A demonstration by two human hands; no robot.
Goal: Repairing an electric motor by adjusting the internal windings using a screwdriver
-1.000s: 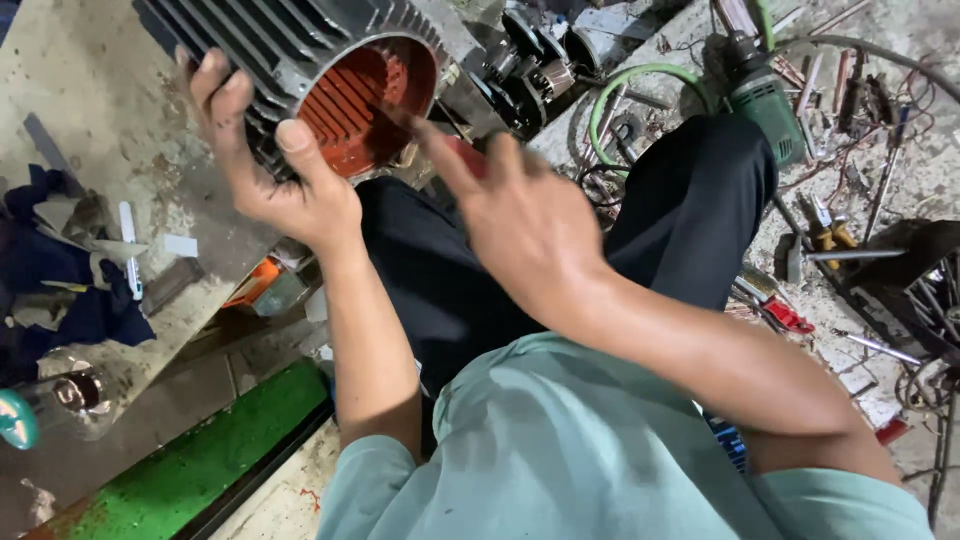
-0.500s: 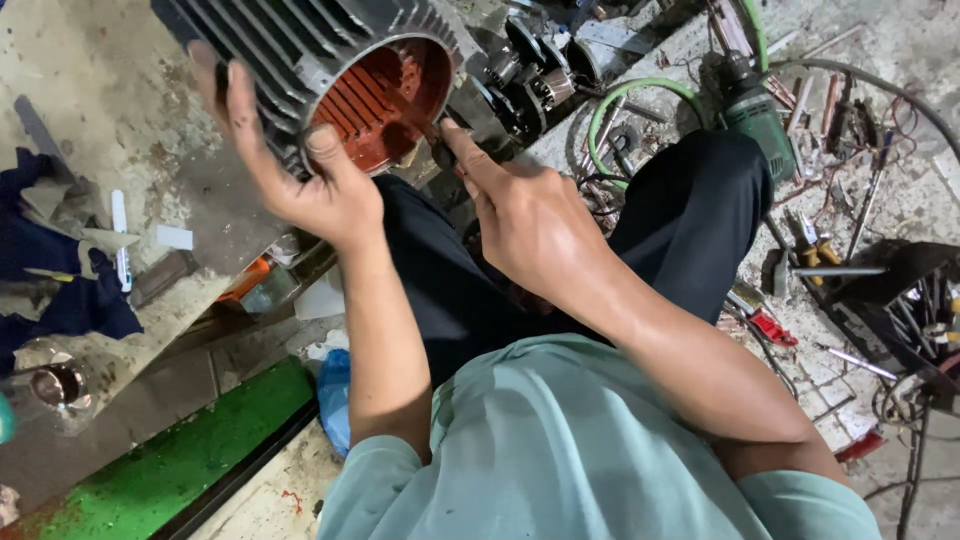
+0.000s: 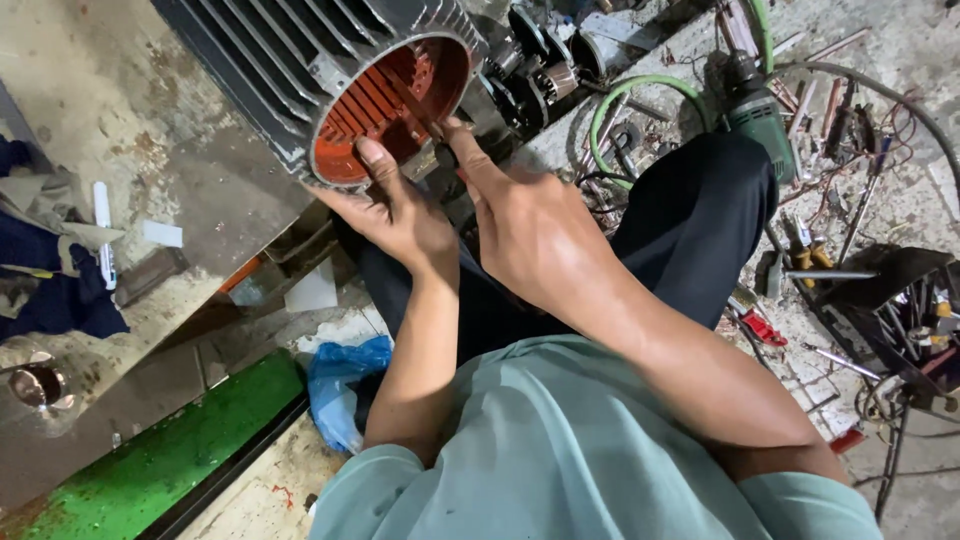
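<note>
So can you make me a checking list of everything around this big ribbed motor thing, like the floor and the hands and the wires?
Surface: dirty, stained concrete floor, with a green strip at lower left.
Job's things: grey ribbed motor housing lying on its side, its orange slotted inside facing the person.
Clutter: blue plastic bag, dark blue cloth, loose hand tools on the right.
Hands: left hand grips the housing rim, thumb on the edge; right hand holds a thin strip poking into the opening.
Cables: green hose coiled by a green power drill; loose wires on the right.
Surroundings: dark rack of tools at right.
</note>
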